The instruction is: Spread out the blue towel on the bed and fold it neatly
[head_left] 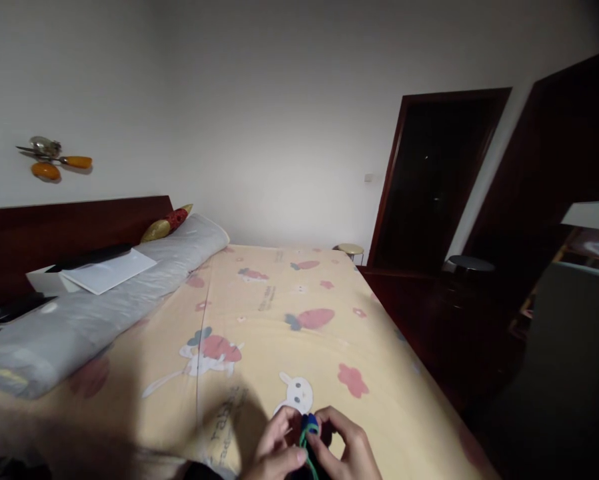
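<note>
Both hands, left hand (274, 448) and right hand (347, 448), pinch a small blue-green cord piece (308, 430) over the bed sheet (259, 320) (fingertips clamped); short, close grips would likely give best control.

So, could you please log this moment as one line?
hands: both pinch blue-green item | surface: bed sheet | nearby: pillow

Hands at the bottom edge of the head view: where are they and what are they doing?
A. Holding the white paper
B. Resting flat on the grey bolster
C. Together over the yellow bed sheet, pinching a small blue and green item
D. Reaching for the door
C: the left hand and right hand meet around a small blue and green item above the yellow bed sheet.
</note>
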{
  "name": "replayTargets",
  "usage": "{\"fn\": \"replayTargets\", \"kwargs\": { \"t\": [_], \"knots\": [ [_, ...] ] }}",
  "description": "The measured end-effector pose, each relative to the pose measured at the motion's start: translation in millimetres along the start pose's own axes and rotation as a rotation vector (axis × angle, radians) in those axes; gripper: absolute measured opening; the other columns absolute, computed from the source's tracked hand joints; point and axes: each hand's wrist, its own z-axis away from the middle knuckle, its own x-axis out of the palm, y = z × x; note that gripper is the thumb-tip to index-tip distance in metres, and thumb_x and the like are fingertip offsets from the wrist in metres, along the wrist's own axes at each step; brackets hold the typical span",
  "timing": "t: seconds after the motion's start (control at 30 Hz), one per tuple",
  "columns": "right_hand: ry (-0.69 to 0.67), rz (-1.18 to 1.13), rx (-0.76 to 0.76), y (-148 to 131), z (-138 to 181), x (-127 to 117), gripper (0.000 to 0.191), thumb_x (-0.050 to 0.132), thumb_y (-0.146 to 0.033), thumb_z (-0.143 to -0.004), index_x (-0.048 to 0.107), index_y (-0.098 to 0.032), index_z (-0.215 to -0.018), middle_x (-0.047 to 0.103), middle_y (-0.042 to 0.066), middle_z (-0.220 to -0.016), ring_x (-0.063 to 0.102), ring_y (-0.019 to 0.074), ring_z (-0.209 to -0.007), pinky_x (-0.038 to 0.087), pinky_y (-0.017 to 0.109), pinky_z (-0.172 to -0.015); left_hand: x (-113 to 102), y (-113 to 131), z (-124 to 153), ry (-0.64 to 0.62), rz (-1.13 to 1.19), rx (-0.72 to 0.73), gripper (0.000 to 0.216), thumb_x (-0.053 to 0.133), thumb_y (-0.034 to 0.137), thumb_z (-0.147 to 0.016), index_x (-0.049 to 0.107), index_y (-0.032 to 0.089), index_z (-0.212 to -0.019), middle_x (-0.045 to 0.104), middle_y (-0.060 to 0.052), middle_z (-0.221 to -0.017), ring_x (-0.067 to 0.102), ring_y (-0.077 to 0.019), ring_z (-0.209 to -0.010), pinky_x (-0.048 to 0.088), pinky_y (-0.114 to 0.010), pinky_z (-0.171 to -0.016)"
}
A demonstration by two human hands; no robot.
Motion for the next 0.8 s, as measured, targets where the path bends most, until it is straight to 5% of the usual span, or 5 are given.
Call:
{"fn": "replayTargets", "kwargs": {
  "t": [0.23, 0.57, 0.7, 0.8],
  "knots": [
    [-0.044, -0.168, 0.069, -4, 2, -15, 0.032, 0.064, -0.051, -0.078, 0.059, -0.02, -0.072, 0.058, 0.0, -0.07, 0.051, 0.0157, -0.072, 0.042, 0.028, -0.07, -3, 15, 1, 0.016, -0.467, 0.022, 0.042, 0.07, 0.06, -0.07, 0.054, 0.021, -0.077, 0.045, 0.004, -0.07, 0.041, -0.0132, -0.069, 0.031, -0.029, -0.067],
    [-0.278, -0.626, 0.299, -1, -3, -10, 0.047, 0.066, -0.064, -0.07, 0.043, -0.023, -0.074, 0.031, -0.009, -0.061, 0.024, 0.0074, -0.056, 0.019, 0.024, -0.056, 4, 45, 3, 0.219, -0.496, 0.091, 0.041, 0.057, 0.063, -0.078, 0.048, 0.023, -0.072, 0.038, 0.005, -0.07, 0.034, -0.0138, -0.071, 0.031, -0.027, -0.067],
    [-0.379, -0.344, 0.269, -2, 0, -13, 0.042, 0.062, -0.062, -0.073, 0.046, -0.023, -0.079, 0.033, -0.009, -0.062, 0.027, 0.0082, -0.057, 0.021, 0.024, -0.055, 9, 60, 8, 0.172, -0.459, 0.055, 0.04, 0.061, 0.06, -0.076, 0.048, 0.023, -0.069, 0.037, 0.005, -0.068, 0.031, -0.0132, -0.069, 0.028, -0.027, -0.065],
    [-0.368, 0.032, 0.188, 6, -1, -20, 0.026, 0.068, -0.034, -0.063, 0.049, -0.023, -0.076, 0.039, -0.008, -0.064, 0.034, 0.0096, -0.062, 0.027, 0.024, -0.058, 15, 73, 16, 0.149, -0.307, -0.048, 0.034, 0.067, 0.052, -0.073, 0.05, 0.023, -0.068, 0.038, 0.006, -0.067, 0.032, -0.0121, -0.066, 0.028, -0.026, -0.064]
  ]
}}
